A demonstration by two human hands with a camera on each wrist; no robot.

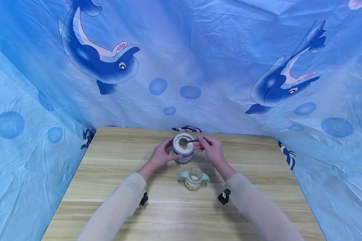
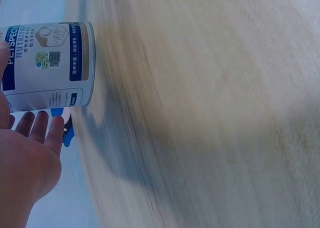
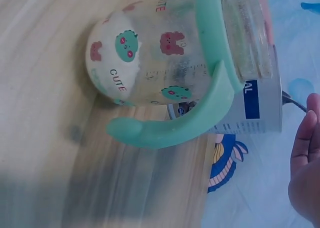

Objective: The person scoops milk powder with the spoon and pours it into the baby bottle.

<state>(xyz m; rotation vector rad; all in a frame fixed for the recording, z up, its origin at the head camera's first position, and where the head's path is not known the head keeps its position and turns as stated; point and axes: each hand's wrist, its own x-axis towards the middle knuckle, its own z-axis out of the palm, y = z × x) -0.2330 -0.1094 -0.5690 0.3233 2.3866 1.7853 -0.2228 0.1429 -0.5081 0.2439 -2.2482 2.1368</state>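
Note:
A white and blue tin can (image 1: pixel 184 158) stands lidless on the table, with pale powder inside. My left hand (image 1: pixel 160 156) holds it from the left, thumb across the front; the label faces the left wrist view on the can (image 2: pixel 45 63). From the right, my right hand (image 1: pixel 212 149) pinches the handle of a dark spoon (image 1: pixel 183 142), whose bowl is over the powder within the rim. Closer to me stands an uncapped clear baby bottle (image 1: pixel 193 184) with mint-green handles. White powder lies in its bottom, seen through the bottle (image 3: pixel 150 53) in the right wrist view.
The wooden table (image 1: pixel 108 187) ends just behind the can. A blue cloth (image 1: pixel 181 60) printed with dolphins hangs along its back and sides. The bottle stands between my two forearms.

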